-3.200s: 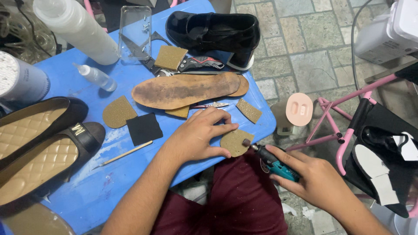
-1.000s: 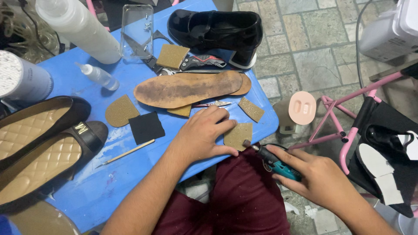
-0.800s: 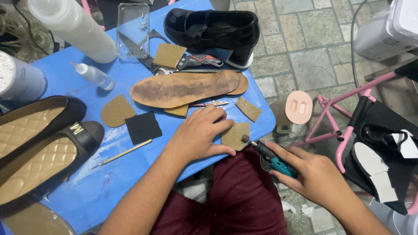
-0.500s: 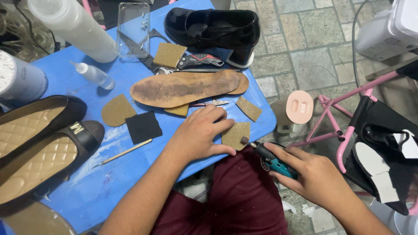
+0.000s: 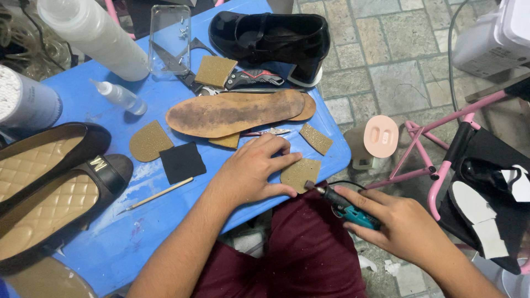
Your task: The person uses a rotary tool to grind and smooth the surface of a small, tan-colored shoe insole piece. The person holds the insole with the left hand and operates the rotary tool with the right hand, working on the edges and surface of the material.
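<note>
My left hand [image 5: 251, 171] presses a small tan heel-shaped piece [image 5: 301, 173] flat near the front edge of the blue table [image 5: 110, 243]. A teal and black rotary tool [image 5: 345, 207] is gripped in my right hand [image 5: 403, 229], with its tip touching the near edge of that piece. A worn brown insole [image 5: 232, 113] lies just beyond my left hand. Other tan cut pieces [image 5: 150, 141] and a black square patch [image 5: 182, 162] lie on the table to the left.
Two black flats with quilted tan lining [image 5: 49, 187] sit at the left. A black heeled shoe [image 5: 270, 36] stands at the back. A white bottle [image 5: 91, 33], a small dropper bottle [image 5: 118, 96], a thin stick [image 5: 157, 194] and a pink rack [image 5: 436, 165] are nearby.
Almost nothing differs: my left hand stays on the tan piece and the tool tip remains at its edge, with only slight shifts of the view.
</note>
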